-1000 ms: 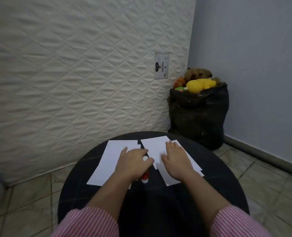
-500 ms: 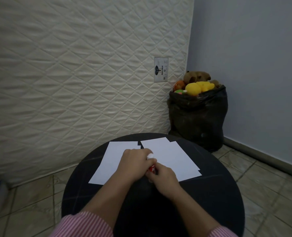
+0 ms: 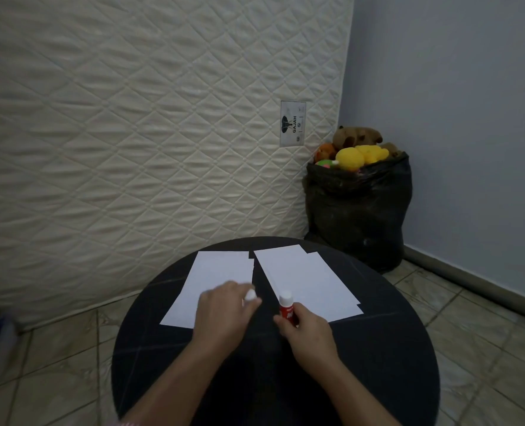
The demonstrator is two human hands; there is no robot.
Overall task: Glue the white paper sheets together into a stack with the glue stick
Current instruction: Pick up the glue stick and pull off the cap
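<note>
White paper sheets lie on a round black table (image 3: 378,358): one sheet (image 3: 218,272) on the left, an overlapping pile (image 3: 310,278) on the right. My right hand (image 3: 309,330) grips a red glue stick (image 3: 286,309) upright, its white tip uncovered, at the pile's near left edge. My left hand (image 3: 224,312) rests over the left sheet's near corner and pinches the small white cap (image 3: 250,294). The two hands are apart.
A quilted mattress (image 3: 132,149) leans upright behind the table. A black bag (image 3: 359,216) full of soft toys stands in the corner at the right, against a blue wall. Tiled floor surrounds the table.
The hands came together on the glue stick, then separated: the cap came off in my left hand, the stick stayed in my right. The right hand left the paper pile.
</note>
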